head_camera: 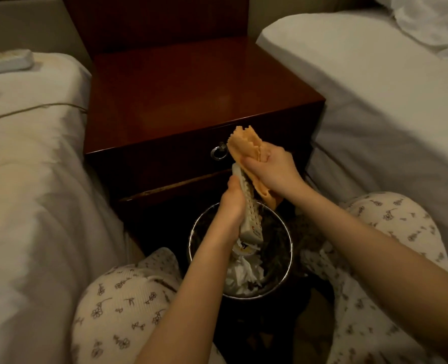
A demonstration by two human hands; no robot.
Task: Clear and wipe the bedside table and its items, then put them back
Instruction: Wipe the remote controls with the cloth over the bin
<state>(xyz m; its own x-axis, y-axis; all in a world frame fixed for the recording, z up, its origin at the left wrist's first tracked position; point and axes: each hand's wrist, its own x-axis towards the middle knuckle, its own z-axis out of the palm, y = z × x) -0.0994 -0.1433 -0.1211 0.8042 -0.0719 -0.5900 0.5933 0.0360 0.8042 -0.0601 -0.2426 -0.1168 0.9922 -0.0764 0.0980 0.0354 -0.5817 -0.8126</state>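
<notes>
My left grip [232, 206] is curled round a pale remote [251, 214], holding it by its lower half with the thumb lying up along its side. The remote stands nearly upright, its button face turned toward my right side. The buttons are too small to read.

My right grip [272, 169], just above and to the right of the left, is closed round an orange cloth [245, 143] pressed against the remote's top end. That end is hidden under the cloth and my fingers. One corner of the cloth sticks up above the grip, and another hangs below it.

Directly beneath both grips is a round bin [288, 240] with crumpled white paper [244, 274] inside. Its left rim is covered by my left forearm.

Beyond the grips is the dark wooden table [191, 101], with the drawer's ring pull [219, 151] just left of the cloth. Well to the left lies a bed [20, 179] with a pale oblong item [6, 61] at its far end, too blurred to identify. A second bed [375, 88] on the right is cut off by the edge.
</notes>
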